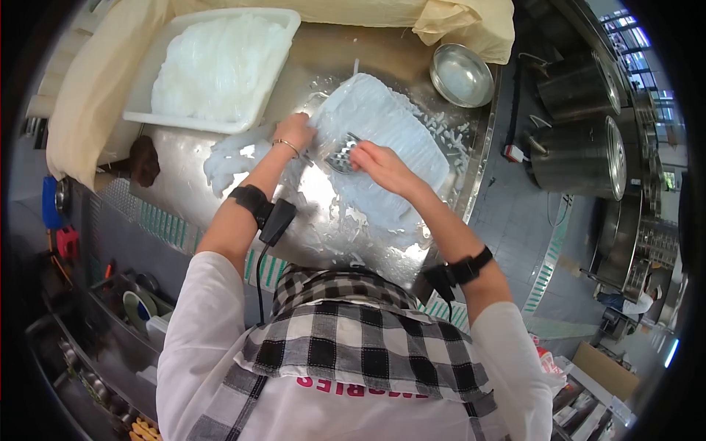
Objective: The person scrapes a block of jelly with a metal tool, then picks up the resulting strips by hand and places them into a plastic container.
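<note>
Clock positions are read around the pale slab, with 12 o'clock pointing away from the person. The steel worktop [176, 165] is the main support surface. Beige cloth [353, 13] lines its edge from 10 to 1 o'clock. The white tray [209, 125] sits at 10 o'clock and contains a translucent, jelly-like mass [220, 70]. Two metal pots, the near pot [577, 158] and the far pot [577, 88], stand beyond the worktop, at 3 o'clock and between 2 and 3 o'clock. The pale slab [390, 121] lies flat on the wet worktop, at the centre of the dial. The metal bowl [462, 75] rests at 2 o'clock, near the worktop edge. The right hand [371, 162] is positioned over the slab, towards 8 o'clock, and is closed around the perforated metal scraper [341, 156], which is at the slab surface. The left hand [296, 132] is at 9 o'clock, beside the slab edge, with fingers bent; whether it grips anything cannot be determined. Short pale strips [452, 136] are scattered beside the slab, between 2 and 3 o'clock. A thin bracelet [286, 146] encircles the left wrist
</note>
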A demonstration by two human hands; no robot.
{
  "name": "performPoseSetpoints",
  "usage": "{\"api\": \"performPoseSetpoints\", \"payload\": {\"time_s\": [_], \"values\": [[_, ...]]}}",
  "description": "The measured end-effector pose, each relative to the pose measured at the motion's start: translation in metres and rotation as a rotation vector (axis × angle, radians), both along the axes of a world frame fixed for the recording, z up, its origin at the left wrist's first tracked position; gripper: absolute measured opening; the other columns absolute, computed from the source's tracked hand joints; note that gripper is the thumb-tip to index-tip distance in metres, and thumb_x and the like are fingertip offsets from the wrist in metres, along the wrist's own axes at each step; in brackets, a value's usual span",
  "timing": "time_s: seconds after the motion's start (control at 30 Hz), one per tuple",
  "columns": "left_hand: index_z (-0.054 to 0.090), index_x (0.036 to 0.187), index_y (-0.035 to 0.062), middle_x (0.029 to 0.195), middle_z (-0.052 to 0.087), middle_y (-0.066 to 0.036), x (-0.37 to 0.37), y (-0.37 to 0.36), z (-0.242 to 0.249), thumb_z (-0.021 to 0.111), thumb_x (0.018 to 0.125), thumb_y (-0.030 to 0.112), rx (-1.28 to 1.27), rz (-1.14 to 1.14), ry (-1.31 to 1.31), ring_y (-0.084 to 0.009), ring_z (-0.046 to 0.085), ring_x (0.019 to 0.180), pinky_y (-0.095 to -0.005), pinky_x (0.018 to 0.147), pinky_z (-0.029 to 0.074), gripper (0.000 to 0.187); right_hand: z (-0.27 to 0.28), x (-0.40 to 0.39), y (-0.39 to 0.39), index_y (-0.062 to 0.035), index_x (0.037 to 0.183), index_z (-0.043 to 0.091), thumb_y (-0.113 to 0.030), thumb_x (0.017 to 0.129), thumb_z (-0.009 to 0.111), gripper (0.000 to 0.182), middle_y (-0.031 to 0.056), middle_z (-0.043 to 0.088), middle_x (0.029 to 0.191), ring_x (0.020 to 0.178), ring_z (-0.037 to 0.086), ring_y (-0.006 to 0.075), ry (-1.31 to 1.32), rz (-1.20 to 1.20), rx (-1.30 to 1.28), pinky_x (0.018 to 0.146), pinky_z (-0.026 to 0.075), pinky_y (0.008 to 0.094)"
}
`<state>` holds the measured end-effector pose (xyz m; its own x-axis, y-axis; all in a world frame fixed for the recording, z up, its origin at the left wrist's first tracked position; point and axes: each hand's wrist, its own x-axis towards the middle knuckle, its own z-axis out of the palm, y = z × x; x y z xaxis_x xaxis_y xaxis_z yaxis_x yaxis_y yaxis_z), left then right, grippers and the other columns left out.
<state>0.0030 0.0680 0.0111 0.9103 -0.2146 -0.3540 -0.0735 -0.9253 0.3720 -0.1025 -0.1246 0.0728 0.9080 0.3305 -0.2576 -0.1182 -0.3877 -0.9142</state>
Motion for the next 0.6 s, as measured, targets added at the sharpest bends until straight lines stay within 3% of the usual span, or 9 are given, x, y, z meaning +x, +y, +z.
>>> {"api": "performPoseSetpoints", "payload": {"time_s": [0.1, 0.27, 0.33, 0.6], "values": [[0.059, 0.086, 0.0051, 0.091, 0.057, -0.017, 0.004, -0.003, -0.007, 0.060, 0.063, 0.029, -0.046, -0.002, -0.072, -0.0307, 0.055, 0.087, -0.0368, 0.075, 0.043, 0.033, -0.015, 0.019, 0.014, -0.0011, 0.082, 0.052, -0.032, 0.086, 0.037, 0.034, 0.0096, 0.058, 0.075, 0.073, 0.055, 0.0204, -0.025, 0.157, -0.017, 0.068, 0.041, 0.0287], [0.060, 0.086, 0.0062, 0.087, 0.058, -0.016, 0.004, -0.002, -0.011, 0.062, 0.062, 0.031, -0.069, 0.035, -0.131, -0.0301, 0.056, 0.084, -0.0357, 0.074, 0.044, 0.035, -0.014, -0.005, 0.002, -0.0026, 0.082, 0.052, -0.030, 0.086, 0.036, 0.032, 0.0102, 0.058, 0.077, 0.075, 0.055, 0.0236, -0.001, 0.215, -0.089, 0.068, 0.041, 0.0305], [0.061, 0.094, 0.0114, 0.096, 0.058, -0.011, 0.007, -0.006, -0.002, 0.061, 0.061, 0.029, 0.037, 0.047, -0.006, -0.0280, 0.055, 0.089, -0.0350, 0.078, 0.044, 0.037, -0.013, -0.020, -0.008, -0.0031, 0.082, 0.052, -0.029, 0.086, 0.035, 0.031, 0.0102, 0.058, 0.077, 0.075, 0.055, 0.0246, -0.014, 0.234, -0.131, 0.068, 0.041, 0.0309], [0.060, 0.097, 0.0125, 0.098, 0.058, -0.011, 0.009, -0.005, -0.008, 0.062, 0.060, 0.030, 0.017, 0.067, -0.028, -0.0265, 0.055, 0.090, -0.0332, 0.079, 0.044, 0.041, -0.015, -0.060, -0.035, -0.0045, 0.086, 0.051, -0.027, 0.086, 0.035, 0.028, 0.0090, 0.057, 0.082, 0.079, 0.054, 0.0247, -0.004, 0.214, -0.189, 0.070, 0.041, 0.0311]]}}
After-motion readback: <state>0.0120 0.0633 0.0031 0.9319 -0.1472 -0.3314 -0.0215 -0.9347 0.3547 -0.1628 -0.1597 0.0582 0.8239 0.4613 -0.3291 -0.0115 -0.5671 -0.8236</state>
